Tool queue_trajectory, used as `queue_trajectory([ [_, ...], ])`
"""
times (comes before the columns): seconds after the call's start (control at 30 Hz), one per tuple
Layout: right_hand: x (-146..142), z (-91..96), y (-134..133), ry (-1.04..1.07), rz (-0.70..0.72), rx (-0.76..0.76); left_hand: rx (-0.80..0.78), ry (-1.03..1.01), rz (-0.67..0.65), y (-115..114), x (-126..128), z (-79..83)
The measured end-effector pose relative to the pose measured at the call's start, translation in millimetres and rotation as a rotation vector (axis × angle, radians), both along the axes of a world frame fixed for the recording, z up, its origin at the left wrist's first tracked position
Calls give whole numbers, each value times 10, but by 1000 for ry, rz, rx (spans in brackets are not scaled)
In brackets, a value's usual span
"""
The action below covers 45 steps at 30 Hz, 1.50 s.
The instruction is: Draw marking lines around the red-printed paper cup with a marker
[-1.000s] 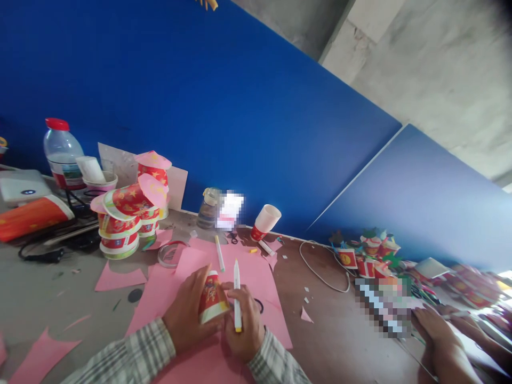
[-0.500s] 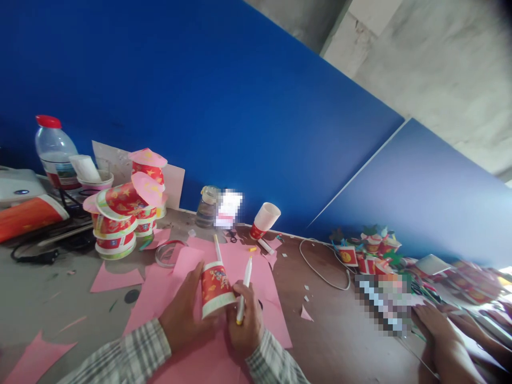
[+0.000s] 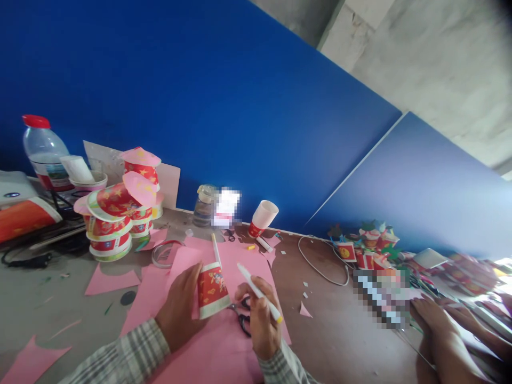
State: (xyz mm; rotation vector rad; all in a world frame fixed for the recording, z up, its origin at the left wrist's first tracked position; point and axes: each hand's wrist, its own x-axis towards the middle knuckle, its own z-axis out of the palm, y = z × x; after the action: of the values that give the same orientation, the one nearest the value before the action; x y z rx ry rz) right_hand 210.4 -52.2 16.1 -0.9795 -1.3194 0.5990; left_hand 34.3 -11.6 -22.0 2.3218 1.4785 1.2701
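Observation:
My left hand (image 3: 178, 312) grips a red paper cup (image 3: 212, 290) that stands upside down on a pink paper sheet (image 3: 208, 352). My right hand (image 3: 262, 322) is closed round a white marker pen (image 3: 258, 292), its tip pointing toward the cup and a little apart from it. Black scissors (image 3: 242, 319) lie on the pink sheet between the cup and my right hand. A second white pen (image 3: 216, 249) lies on the sheet just behind the cup.
Stacked red cups with pink paper lids (image 3: 116, 213) stand at the left, beside a water bottle (image 3: 42, 152). A tape roll (image 3: 163, 254), a glass jar (image 3: 203, 205), a tilted white cup (image 3: 260, 218) and a white cable (image 3: 316, 269) lie further back. Another person's hands (image 3: 444, 325) work at the right.
My right hand has moved right, away from the cup, and swung the pen from upright to slanted. The scissors beneath it have come into sight. My left hand keeps hold of the cup.

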Motion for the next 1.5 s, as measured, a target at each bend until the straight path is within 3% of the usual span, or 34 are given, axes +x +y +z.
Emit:
queue_trajectory([
  [0.13, -19, 24, -20, -39, 100, 5, 18, 11, 1, 22, 2, -50],
  [0.23, -42, 35, -18, -62, 47, 60, 22, 13, 16, 23, 10, -60],
  [0.4, -60, 3, -7, -66, -16, 25, -4, 38, 16, 9, 16, -25],
  [1.5, -71, 83, -29, -212, 41, 20, -6, 88, 14, 7, 14, -26],
])
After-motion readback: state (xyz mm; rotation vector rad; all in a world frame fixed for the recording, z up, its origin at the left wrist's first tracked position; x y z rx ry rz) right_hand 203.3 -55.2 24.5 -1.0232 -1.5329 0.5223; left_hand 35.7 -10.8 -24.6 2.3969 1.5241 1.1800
